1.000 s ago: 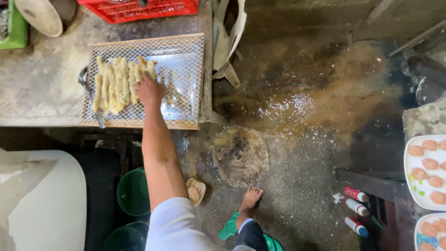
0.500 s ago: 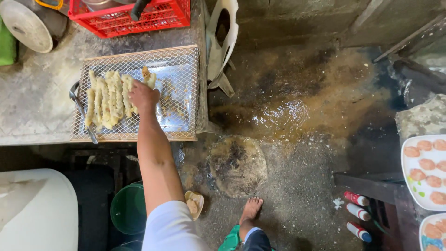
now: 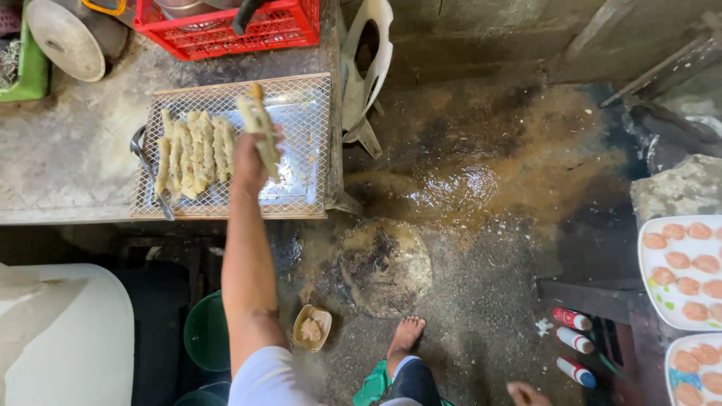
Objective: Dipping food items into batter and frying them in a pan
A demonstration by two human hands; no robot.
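Your left hand has closed its grip on one long, pale-yellow fried dough strip and lifted it off the square wire-mesh rack; a second ago that hand lay flat on the row, so the strip has only just come free. It now hangs tilted above the bare right half of the rack, clear of the mesh, held near its lower end with the upper tip pointing away from you. That leaves a shorter row of golden fried strips lying side by side on the left half of the rack, just beside your knuckles. Dark metal tongs lie along the rack's left edge. The rack sits on the grey, stained concrete desk, with a red plastic crate behind it. Your right hand shows only at the bottom edge of the view; you cannot tell whether it is closed.
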